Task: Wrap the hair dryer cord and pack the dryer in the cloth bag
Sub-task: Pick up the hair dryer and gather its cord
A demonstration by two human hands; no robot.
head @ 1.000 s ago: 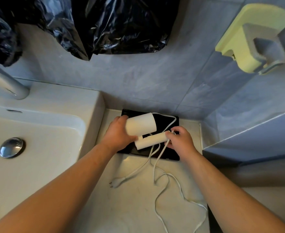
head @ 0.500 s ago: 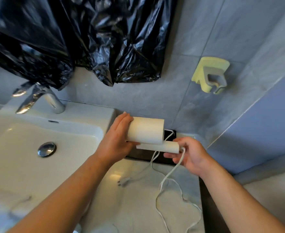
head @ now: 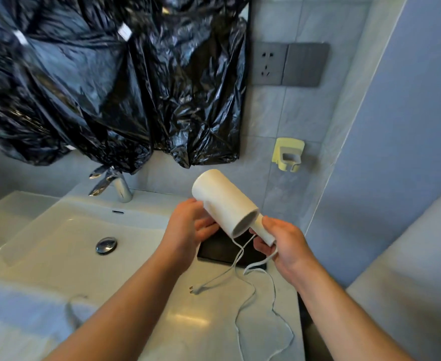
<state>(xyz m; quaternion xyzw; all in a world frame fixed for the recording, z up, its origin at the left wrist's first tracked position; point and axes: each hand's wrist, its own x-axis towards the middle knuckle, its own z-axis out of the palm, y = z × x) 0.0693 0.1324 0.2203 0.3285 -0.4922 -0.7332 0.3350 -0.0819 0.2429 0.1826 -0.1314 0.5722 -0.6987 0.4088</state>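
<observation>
I am counting one hair dryer [head: 224, 201], one cord [head: 237, 259] ending in one plug [head: 195, 290], one dark cloth bag [head: 214, 250], two hands, namely one left hand [head: 188, 227] and one right hand [head: 287, 243], one sink [head: 58, 243], one faucet [head: 121, 188], one drain stopper [head: 106, 244], one wall holder [head: 288, 153] and one socket panel [head: 289, 64].

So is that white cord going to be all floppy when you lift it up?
Probably floppy: the cord sags from the hair dryer handle in the right hand and lies in loose squiggles on the counter. It looks thin, so it is likely light. The plug end may swing and drag as it lifts.
</observation>
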